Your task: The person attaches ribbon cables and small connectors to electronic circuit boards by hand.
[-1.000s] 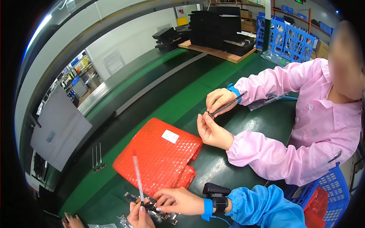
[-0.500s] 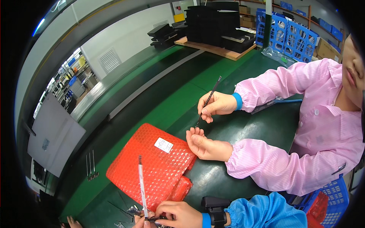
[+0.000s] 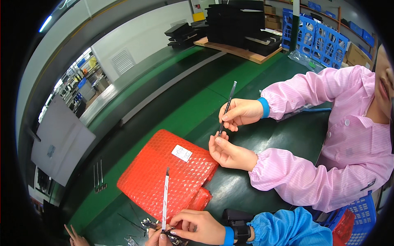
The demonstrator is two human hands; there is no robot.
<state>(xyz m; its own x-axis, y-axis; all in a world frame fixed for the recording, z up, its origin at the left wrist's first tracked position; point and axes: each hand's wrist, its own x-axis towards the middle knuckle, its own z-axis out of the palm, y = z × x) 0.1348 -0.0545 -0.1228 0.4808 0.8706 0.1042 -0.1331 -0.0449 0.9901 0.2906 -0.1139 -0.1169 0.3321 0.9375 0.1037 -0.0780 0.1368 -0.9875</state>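
Near the lower edge, my left hand (image 3: 158, 239), only partly in view, is closed on the lower end of a flat ribbon cable (image 3: 165, 201). The cable is narrow and white with dark ends, and stands nearly upright from my fingers. From the right, my right hand (image 3: 199, 226) is also closed, its fingers pinching the cable's dark lower end beside the left thumb. Small dark parts with metal bits (image 3: 147, 223) lie next to my hands, partly hidden by them. A red bubble-wrap bag (image 3: 164, 172) with a white label lies just beyond.
Across at the right, a co-worker's hands (image 3: 236, 153) hold a dark strip (image 3: 228, 104). Another person's fingers (image 3: 76, 237) show at lower left. Several thin strips (image 3: 99, 176) lie on the green table (image 3: 209, 98). Black trays (image 3: 234, 24) are stacked at the back; a blue basket (image 3: 361, 213) stands lower right.
The whole view has shifted slightly. The cable in my hands has swung from leaning left to nearly upright. The co-worker's strip has tilted more upright, and the lower-left fingers have spread.
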